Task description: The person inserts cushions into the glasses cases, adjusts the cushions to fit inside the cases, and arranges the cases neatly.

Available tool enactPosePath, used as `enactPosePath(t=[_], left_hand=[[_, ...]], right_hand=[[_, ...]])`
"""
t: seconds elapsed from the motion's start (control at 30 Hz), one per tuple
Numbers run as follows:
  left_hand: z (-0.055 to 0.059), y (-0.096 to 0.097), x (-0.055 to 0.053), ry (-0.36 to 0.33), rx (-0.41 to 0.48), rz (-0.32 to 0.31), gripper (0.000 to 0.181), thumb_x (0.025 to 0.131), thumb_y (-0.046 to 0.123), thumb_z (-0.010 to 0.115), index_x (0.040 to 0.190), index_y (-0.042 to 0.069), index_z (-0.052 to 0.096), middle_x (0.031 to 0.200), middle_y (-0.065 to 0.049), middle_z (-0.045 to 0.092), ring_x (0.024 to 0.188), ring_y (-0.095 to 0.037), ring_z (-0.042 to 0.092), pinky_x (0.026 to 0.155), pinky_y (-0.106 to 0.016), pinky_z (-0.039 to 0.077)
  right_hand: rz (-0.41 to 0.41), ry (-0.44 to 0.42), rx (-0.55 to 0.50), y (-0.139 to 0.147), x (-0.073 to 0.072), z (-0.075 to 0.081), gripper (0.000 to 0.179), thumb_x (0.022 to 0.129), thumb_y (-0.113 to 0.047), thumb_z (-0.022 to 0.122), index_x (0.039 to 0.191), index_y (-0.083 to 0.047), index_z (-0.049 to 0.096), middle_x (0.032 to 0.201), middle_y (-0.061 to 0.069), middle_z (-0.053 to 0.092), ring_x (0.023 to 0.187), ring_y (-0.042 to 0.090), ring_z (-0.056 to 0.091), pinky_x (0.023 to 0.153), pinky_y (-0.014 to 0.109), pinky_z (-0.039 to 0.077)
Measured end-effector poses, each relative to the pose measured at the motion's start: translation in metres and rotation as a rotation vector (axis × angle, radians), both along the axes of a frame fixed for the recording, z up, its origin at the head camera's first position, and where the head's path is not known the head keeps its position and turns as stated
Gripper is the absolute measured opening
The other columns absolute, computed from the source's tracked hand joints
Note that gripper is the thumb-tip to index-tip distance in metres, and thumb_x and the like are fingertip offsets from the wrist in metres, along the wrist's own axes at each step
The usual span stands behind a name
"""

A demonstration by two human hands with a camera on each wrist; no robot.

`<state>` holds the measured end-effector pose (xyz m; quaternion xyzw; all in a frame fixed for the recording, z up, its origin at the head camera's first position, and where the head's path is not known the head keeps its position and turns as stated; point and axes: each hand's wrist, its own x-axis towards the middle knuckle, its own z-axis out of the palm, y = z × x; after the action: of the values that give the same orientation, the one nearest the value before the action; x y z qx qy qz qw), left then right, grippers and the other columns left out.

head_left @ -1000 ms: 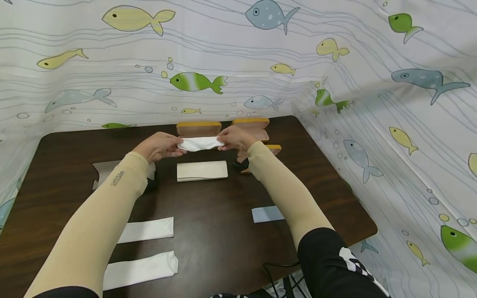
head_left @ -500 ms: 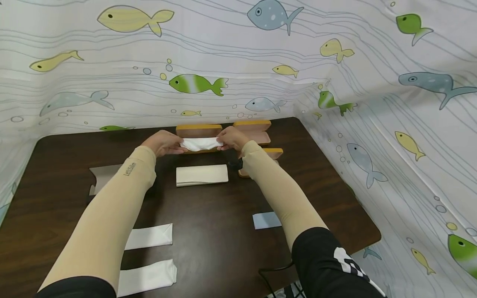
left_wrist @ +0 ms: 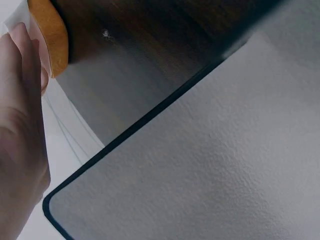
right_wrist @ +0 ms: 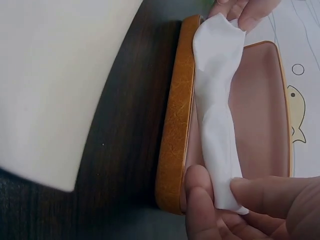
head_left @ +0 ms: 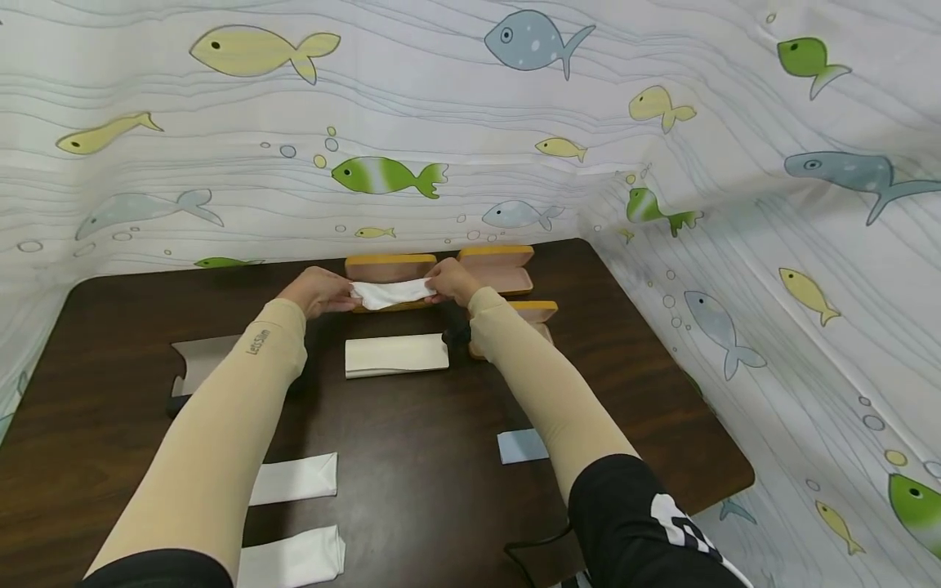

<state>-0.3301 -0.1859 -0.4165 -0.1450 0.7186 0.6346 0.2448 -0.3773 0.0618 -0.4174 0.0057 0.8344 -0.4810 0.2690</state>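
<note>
A narrow, folded white cloth (head_left: 392,295) stretches between both hands. My left hand (head_left: 321,292) pinches its left end, and my right hand (head_left: 451,280) pinches the other end between thumb and fingers. Below it sits an open case (head_left: 390,265), shaped like a glasses case, with a tan outside and pink lining. In the right wrist view the white cloth (right_wrist: 215,100) lies lengthwise over the case's (right_wrist: 175,115) pink interior, slightly wrinkled. Whether it touches the bottom I cannot tell. At the edge of the left wrist view, my left hand (left_wrist: 20,130) shows mostly from its side.
Two more open cases stand to the right: one at the back (head_left: 500,269), one nearer (head_left: 534,312), partly behind the right arm. A cream folded piece (head_left: 397,355) lies in front. Left is a grey panel (head_left: 202,359). Nearer lie white cloths (head_left: 297,478) and a blue cloth (head_left: 522,447).
Both hands keep hold of the white cloth; it has come down a little toward the open case, its left end now drooping. The head view has shifted slightly.
</note>
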Motion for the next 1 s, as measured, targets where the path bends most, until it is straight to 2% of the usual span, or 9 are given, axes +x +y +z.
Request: enactPosePath(t=[0.13,0.3,0.4,0.47,0.57,0.73,0.83,0.93,1.0], left_hand=[[-0.004,0.000,0.001,-0.009,0.023,0.020,0.050,0.104,0.002,0.047,0.150,-0.014,0.034,0.104,-0.015,0.057,0.071,-0.008,0.070,0.081,-0.022,0.057],[-0.003,-0.001,0.005,0.037,0.002,0.023,0.049,0.106,0.007,0.043,0.150,-0.014,0.035,0.109,-0.017,0.059,0.075,-0.008,0.070,0.083,-0.023,0.057],[-0.002,-0.003,0.007,0.095,-0.040,-0.003,0.049,0.108,0.011,0.042,0.150,-0.013,0.035,0.125,-0.023,0.056,0.091,-0.013,0.070,0.087,-0.024,0.056],[0.000,-0.004,0.007,0.138,-0.069,-0.023,0.050,0.108,0.013,0.042,0.150,-0.013,0.035,0.136,-0.028,0.050,0.108,-0.022,0.067,0.092,-0.027,0.055],[0.002,-0.005,0.010,0.241,-0.221,-0.095,0.047,0.109,0.018,0.042,0.146,-0.013,0.043,0.141,-0.030,0.048,0.122,-0.035,0.059,0.095,-0.036,0.055],[0.006,0.002,0.016,0.476,-0.594,-0.252,0.037,0.108,0.018,0.045,0.118,-0.009,0.069,0.114,-0.026,0.067,0.093,-0.035,0.068,0.076,-0.041,0.059],[0.004,0.011,0.018,0.535,-0.631,-0.361,0.034,0.106,0.015,0.047,0.115,-0.006,0.071,0.111,-0.024,0.069,0.087,-0.031,0.066,0.078,-0.043,0.057],[0.002,0.019,0.020,0.539,-0.639,-0.449,0.034,0.106,0.016,0.048,0.123,-0.006,0.069,0.122,-0.024,0.067,0.097,-0.032,0.064,0.089,-0.049,0.054],[0.000,0.021,0.021,0.537,-0.658,-0.475,0.036,0.106,0.015,0.047,0.125,-0.006,0.067,0.128,-0.025,0.064,0.104,-0.035,0.062,0.094,-0.052,0.051]], right_hand=[[0.015,0.020,0.029,0.000,0.004,-0.005,0.036,0.104,-0.001,0.053,0.139,0.011,0.054,0.128,0.025,0.060,0.078,0.018,0.070,0.075,0.026,0.059],[0.052,0.131,0.111,0.000,0.008,-0.007,0.037,0.106,-0.004,0.051,0.140,0.010,0.053,0.138,0.023,0.055,0.095,0.026,0.070,0.085,0.033,0.058],[0.077,0.205,0.176,0.001,0.010,-0.004,0.035,0.105,-0.005,0.051,0.137,0.008,0.057,0.139,0.021,0.056,0.097,0.022,0.066,0.084,0.030,0.055],[0.091,0.238,0.195,0.001,0.010,-0.001,0.034,0.105,-0.005,0.050,0.135,0.007,0.059,0.141,0.020,0.056,0.084,0.019,0.061,0.075,0.028,0.051],[0.103,0.282,0.221,0.000,0.013,0.003,0.034,0.106,-0.005,0.049,0.136,0.004,0.060,0.143,0.018,0.056,0.066,0.014,0.048,0.065,0.026,0.043],[0.175,0.390,0.326,-0.003,0.020,0.008,0.034,0.107,-0.007,0.046,0.136,0.000,0.062,0.139,0.013,0.060,0.063,0.012,0.049,0.062,0.026,0.042],[0.286,0.410,0.373,-0.006,0.024,0.007,0.033,0.108,-0.010,0.047,0.135,-0.002,0.063,0.134,0.011,0.063,0.077,0.017,0.057,0.069,0.028,0.046],[0.416,0.412,0.405,-0.008,0.025,0.001,0.034,0.108,-0.013,0.048,0.138,-0.003,0.062,0.135,0.011,0.064,0.104,0.020,0.063,0.088,0.030,0.051],[0.476,0.417,0.427,-0.009,0.026,-0.003,0.036,0.108,-0.014,0.048,0.140,-0.002,0.059,0.139,0.011,0.062,0.119,0.023,0.062,0.099,0.033,0.050]])
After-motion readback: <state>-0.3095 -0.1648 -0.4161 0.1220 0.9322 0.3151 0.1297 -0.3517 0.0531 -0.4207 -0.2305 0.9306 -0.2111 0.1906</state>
